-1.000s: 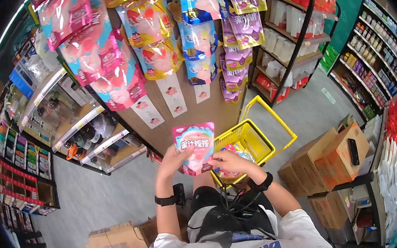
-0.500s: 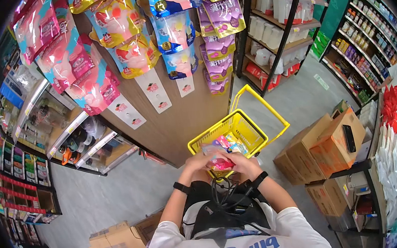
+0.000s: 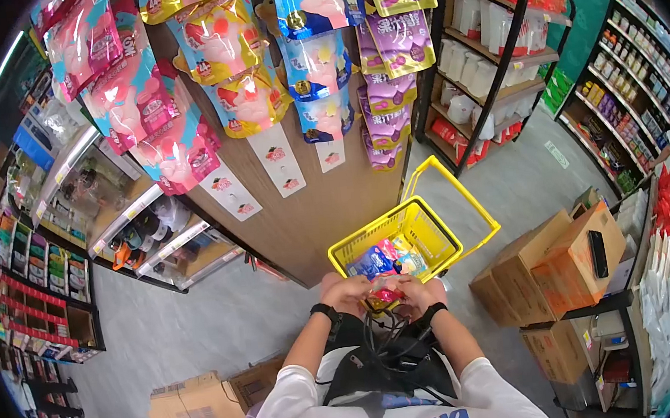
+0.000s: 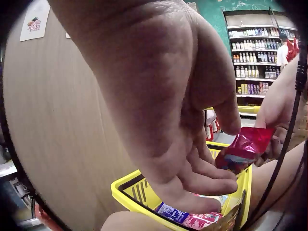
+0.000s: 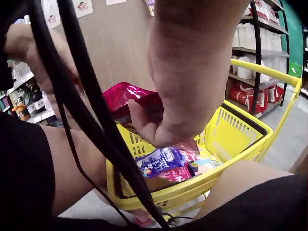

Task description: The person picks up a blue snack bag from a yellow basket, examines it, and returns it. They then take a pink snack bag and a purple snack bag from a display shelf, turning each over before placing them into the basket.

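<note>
A shiny pink candy bag (image 3: 386, 291) is held low in front of the body, at the near edge of a yellow shopping basket (image 3: 440, 233). My left hand (image 3: 345, 292) grips its left side; in the left wrist view the thumb and fingers lie around that side of the bag. On the other side my right hand (image 3: 416, 294) holds it, with a finger bent over the foil in the right wrist view. Inside the basket lie a blue packet (image 5: 161, 161), a pink packet (image 5: 175, 174) and a pale yellow packet (image 3: 409, 257).
Candy bags in pink, yellow, blue and purple (image 3: 395, 42) hang on a wooden panel (image 3: 312, 219) ahead. The basket's yellow handle (image 3: 476, 203) reaches to the right. Cardboard boxes (image 3: 570, 263) are stacked at right, with a black rack (image 3: 490, 57) behind. Dark cords (image 5: 96, 115) hang before the right wrist.
Both hands have brought the pink candy bag down from in front of the panel to the basket's near edge. The bag's printed front faced up earlier and is now mostly covered.
</note>
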{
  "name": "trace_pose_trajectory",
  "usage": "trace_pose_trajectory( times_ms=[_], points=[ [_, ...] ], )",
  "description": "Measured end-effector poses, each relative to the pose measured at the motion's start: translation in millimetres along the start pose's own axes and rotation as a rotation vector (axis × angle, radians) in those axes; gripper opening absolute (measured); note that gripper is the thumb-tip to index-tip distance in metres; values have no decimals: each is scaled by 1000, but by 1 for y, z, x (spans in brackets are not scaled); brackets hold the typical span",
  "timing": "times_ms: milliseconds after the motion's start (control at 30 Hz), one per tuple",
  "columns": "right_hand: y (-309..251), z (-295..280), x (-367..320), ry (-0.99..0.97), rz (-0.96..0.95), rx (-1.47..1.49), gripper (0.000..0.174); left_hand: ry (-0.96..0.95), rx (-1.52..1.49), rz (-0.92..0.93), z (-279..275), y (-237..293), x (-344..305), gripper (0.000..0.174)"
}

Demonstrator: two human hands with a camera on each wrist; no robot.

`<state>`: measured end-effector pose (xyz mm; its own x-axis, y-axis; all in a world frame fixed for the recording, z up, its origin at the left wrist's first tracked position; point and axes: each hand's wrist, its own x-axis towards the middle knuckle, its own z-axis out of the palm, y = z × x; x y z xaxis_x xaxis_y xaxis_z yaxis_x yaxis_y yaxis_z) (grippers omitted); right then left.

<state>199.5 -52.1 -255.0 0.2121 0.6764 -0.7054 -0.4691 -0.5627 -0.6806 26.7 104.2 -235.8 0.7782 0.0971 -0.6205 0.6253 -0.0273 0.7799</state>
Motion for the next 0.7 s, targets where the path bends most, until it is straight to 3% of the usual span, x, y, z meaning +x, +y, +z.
trace_pose_trajectory(
  times_ms=[167,267,300,400,433,533,567,700],
  points=[
    [-2,-5,-4,-18,56,-158,25,164,-194,-26,3,-3,-1,35],
    [8,-19,-10,-24,-26,-100,30,246,-183,-91,2,27,-35,36],
    [0,-12,-13,44,64,-175,31,281,-172,-110,1,36,-47,37],
    [10,-19,2,89,-29,-67,31,322,-162,-62,-11,18,-52,38],
    [-1,-23,4,59,-36,-176,31,346,-169,-58,-13,20,-61,38],
    [2,-40,55,160,-282,-591,28,408,-205,-32,-22,26,-86,38],
    [-3,-38,51,200,-408,-517,23,422,-229,-13,-27,26,-93,38],
    [-46,-21,28,115,-536,-381,18,503,-267,53,-45,27,-116,33]
  ],
)
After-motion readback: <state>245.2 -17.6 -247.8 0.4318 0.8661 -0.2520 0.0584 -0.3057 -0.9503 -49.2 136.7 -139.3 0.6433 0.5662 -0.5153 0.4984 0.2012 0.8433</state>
